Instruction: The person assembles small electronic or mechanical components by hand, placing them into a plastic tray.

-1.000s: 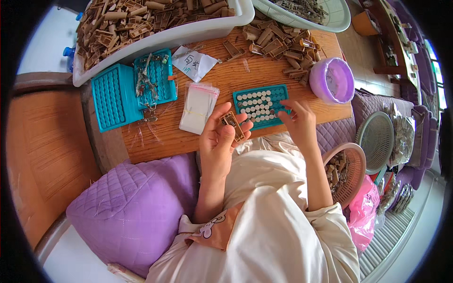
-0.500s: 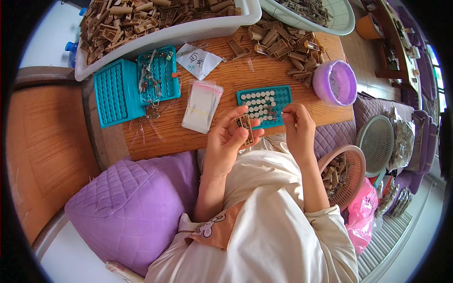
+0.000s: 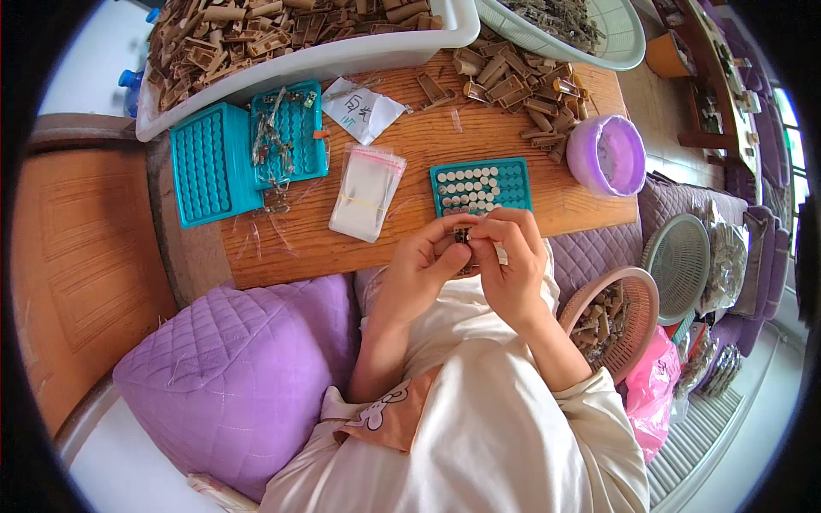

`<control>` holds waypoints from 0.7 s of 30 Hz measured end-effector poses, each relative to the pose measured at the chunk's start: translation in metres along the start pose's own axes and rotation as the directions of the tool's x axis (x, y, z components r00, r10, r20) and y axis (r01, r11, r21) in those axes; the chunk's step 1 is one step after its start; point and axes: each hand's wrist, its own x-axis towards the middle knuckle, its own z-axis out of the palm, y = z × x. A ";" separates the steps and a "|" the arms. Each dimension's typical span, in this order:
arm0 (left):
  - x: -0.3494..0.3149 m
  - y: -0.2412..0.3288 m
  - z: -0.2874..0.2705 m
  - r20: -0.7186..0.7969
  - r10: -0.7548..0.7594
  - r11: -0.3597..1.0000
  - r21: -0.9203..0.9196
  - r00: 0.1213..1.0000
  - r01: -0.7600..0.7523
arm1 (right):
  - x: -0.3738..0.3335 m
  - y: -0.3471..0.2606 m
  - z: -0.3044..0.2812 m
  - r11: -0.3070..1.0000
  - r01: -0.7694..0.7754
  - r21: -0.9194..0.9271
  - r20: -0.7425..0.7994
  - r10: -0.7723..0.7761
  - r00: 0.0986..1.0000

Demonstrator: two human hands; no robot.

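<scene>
My left hand (image 3: 421, 274) is closed around a small brown plastic casing (image 3: 463, 234), its dark inside facing up. Fingers of my right hand (image 3: 516, 272) are pinched together against the casing's upper end; whatever small piece lies between them is hidden. Just beyond both hands lies a teal tray (image 3: 516, 176) with round pockets. White round discs (image 3: 466, 175) fill part of its left side, in rows. The tray's near edge is partly covered by my fingers.
A white tub (image 3: 342, 44) of brown casings stands at the far left, with loose casings (image 3: 530, 81) beside it. Stacked teal trays (image 3: 203, 167), clear bags (image 3: 366, 195) and a purple bowl (image 3: 617, 158) are on the table. A pink basket (image 3: 646, 299) sits at my right.
My right hand has come left and down from beside the tray to meet the casing. My left hand has lowered slightly and moved right, still holding the casing.
</scene>
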 end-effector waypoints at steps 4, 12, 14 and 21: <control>-0.002 0.004 0.002 0.015 -0.013 0.999 -0.047 1.000 0.014 | -0.004 -0.002 0.004 0.997 -0.061 0.043 -0.044 0.063 0.997; -0.002 0.006 -0.001 -0.114 -0.048 0.996 0.066 0.992 0.055 | 0.019 0.050 -0.005 0.987 -0.160 -0.022 -0.017 0.160 0.987; 0.000 0.005 -0.002 -0.128 -0.024 0.992 0.119 0.992 0.039 | 0.025 0.071 0.000 0.979 -0.144 -0.147 -0.005 0.145 0.989; -0.001 0.005 -0.005 -0.108 -0.047 0.994 0.094 0.993 0.057 | 0.027 0.084 0.003 0.866 -0.125 -0.485 0.086 0.189 0.978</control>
